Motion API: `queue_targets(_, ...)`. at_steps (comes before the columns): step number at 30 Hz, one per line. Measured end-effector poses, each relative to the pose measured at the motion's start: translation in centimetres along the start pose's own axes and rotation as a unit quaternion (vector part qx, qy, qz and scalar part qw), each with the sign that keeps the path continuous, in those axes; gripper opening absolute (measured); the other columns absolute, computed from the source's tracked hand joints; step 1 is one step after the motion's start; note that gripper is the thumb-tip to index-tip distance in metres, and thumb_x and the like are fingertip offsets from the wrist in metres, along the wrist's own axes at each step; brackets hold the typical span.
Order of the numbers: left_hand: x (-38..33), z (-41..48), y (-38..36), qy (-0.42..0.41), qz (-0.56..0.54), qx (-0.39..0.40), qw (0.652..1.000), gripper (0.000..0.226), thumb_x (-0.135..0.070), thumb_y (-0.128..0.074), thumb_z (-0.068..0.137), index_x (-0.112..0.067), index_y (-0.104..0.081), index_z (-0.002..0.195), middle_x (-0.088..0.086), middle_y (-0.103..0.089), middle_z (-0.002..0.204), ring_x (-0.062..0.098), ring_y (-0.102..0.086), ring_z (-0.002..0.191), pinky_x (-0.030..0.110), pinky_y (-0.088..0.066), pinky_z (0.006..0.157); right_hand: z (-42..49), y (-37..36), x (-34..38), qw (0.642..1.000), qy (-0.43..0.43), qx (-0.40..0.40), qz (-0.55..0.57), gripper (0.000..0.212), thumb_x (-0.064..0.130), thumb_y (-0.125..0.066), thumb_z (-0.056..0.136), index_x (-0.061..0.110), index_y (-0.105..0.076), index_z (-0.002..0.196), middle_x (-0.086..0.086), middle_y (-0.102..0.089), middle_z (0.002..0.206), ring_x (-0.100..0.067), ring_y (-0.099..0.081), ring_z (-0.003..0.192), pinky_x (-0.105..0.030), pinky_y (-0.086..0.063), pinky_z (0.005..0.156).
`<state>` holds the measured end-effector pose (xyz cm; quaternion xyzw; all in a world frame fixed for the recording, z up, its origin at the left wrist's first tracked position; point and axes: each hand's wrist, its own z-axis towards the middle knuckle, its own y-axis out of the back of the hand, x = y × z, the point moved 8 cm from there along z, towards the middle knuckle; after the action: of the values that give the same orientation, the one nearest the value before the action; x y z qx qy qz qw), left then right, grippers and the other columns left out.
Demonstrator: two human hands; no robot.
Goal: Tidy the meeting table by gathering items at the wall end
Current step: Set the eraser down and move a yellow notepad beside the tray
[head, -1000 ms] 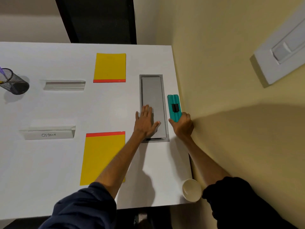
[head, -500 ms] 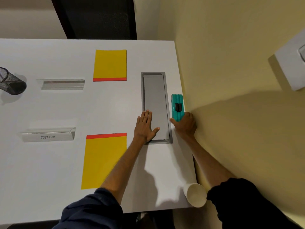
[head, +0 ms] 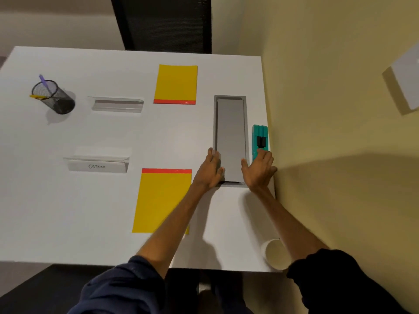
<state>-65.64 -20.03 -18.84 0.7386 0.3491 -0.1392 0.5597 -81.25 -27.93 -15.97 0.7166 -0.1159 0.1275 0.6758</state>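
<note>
Paper cup point(head: 275, 253): at the near edge of the white surface point(head: 68, 211), about 5 o'clock, just beside the wall; already at the wall end. Near yellow pad point(head: 162, 200): flat, red strip facing away, partly under the left forearm, not yet gathered. Left hand point(head: 209, 169): open, fingers spread, resting at the near left corner of the grey floor-box lid point(head: 230, 139) set in the surface, gripping nothing. Right hand point(head: 259, 169): open, fingertips touching the near end of the teal eraser point(head: 260, 141), which lies along the wall at 1 o'clock. Name card point(head: 97, 165) at 9 o'clock, clear stand point(head: 116, 104) and far yellow pad point(head: 175, 85) at 11 to 12 o'clock, mesh pen cup point(head: 54, 97) at 10 o'clock: all well apart from the wall. Handling note: judged best to leave the eraser square against the wall, then slide the pads flat and carry the pen cup upright.
</note>
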Motion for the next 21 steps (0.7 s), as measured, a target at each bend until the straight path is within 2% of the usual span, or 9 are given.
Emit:
queue_targets(3,1.4,-2.5,2.0,0.020,0.021,-0.070,0.997,0.061,-0.023,-0.040,0.103,-0.001,-0.016,0.154,0.018,0.000,0.164,0.039,-0.043,0.136,0.042,-0.039,0.113,-1.9,-0.4,2.0,0.998,0.042,0.019,0.038,0.044,0.038,-0.062,0.090,0.013,-0.054,0.126,-0.011,-0.053,0.129,-0.029,-0.051,0.122,-0.046,-0.041,0.100)
queue_targets(9,5.8,-8.4,7.0,0.058,0.005,-0.156,0.986,0.051,-0.014,-0.047,0.099,-0.002,-0.034,0.146,0.018,-0.033,0.153,0.035,-0.045,0.134,0.043,-0.041,0.107,-6.6,-1.5,6.8,0.991,0.087,0.058,0.089,0.034,0.034,-0.060,0.093,0.015,-0.056,0.122,-0.008,-0.057,0.126,-0.027,-0.056,0.117,-0.043,-0.040,0.101)
queue_targets(14,9.9,-12.8,8.5,0.107,0.016,-0.162,0.981,0.049,-0.017,-0.046,0.099,-0.002,-0.035,0.145,0.016,-0.037,0.150,0.032,-0.039,0.137,0.046,-0.039,0.108,-10.4,-2.6,9.1,0.985,0.100,0.082,0.118,0.034,0.031,-0.060,0.094,0.012,-0.057,0.122,-0.009,-0.059,0.124,-0.027,-0.056,0.114,-0.041,-0.039,0.098)
queue_targets(18,12.5,-15.5,8.7,0.141,0.027,-0.164,0.976,0.047,-0.026,-0.041,0.103,-0.002,-0.038,0.143,0.017,-0.040,0.146,0.033,-0.042,0.133,0.046,-0.042,0.105,-12.5,-3.1,9.8,0.980,0.082,0.100,0.148,0.035,0.031,-0.062,0.093,0.012,-0.056,0.122,-0.008,-0.061,0.124,-0.025,-0.058,0.116,-0.039,-0.041,0.099)
queue_targets(21,13.9,-17.0,8.3,0.157,0.028,-0.155,0.975,0.047,-0.027,-0.042,0.103,-0.002,-0.038,0.143,0.017,-0.041,0.144,0.033,-0.043,0.132,0.047,-0.043,0.103,-14.0,-3.7,10.3,0.976,0.092,0.121,0.155,0.036,0.030,-0.063,0.093,0.011,-0.055,0.123,-0.009,-0.062,0.124,-0.027,-0.060,0.116,-0.043,-0.045,0.101)
